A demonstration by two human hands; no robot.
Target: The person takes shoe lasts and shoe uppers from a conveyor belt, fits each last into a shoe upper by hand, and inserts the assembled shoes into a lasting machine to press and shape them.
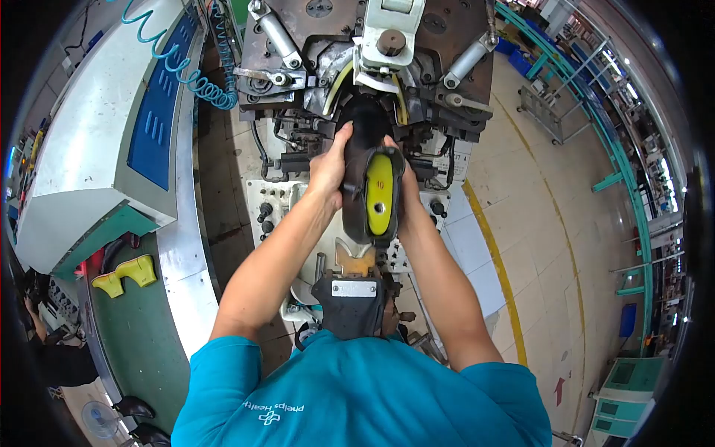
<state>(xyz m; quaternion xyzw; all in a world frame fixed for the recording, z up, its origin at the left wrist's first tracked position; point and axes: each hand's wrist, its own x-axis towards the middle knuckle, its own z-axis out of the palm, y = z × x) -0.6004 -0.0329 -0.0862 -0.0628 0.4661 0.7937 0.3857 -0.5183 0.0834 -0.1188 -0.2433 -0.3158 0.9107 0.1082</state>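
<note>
A black boot upper [356, 195] is held between my two hands, its toe end under the head of a shoe-lasting machine [390, 46]. A yellow-green last [380, 195] marked "10", with a round hole, shows in its opening. My left hand [328, 170] grips the left side, thumb along the upper. On the opposite side my right hand [407, 182] is closed round it, with most of its fingers hidden behind the upper. Just below the heel end stands a forked metal rest [354, 259].
Left stands a white and blue machine housing [97, 141] with a coiled teal air hose [175, 71]. Yellow lasts [125, 276] and dark shoes lie on a green conveyor belt [153, 346]. Control knobs [266, 211] flank the work area. A wheeled rack [547, 112] stands at right.
</note>
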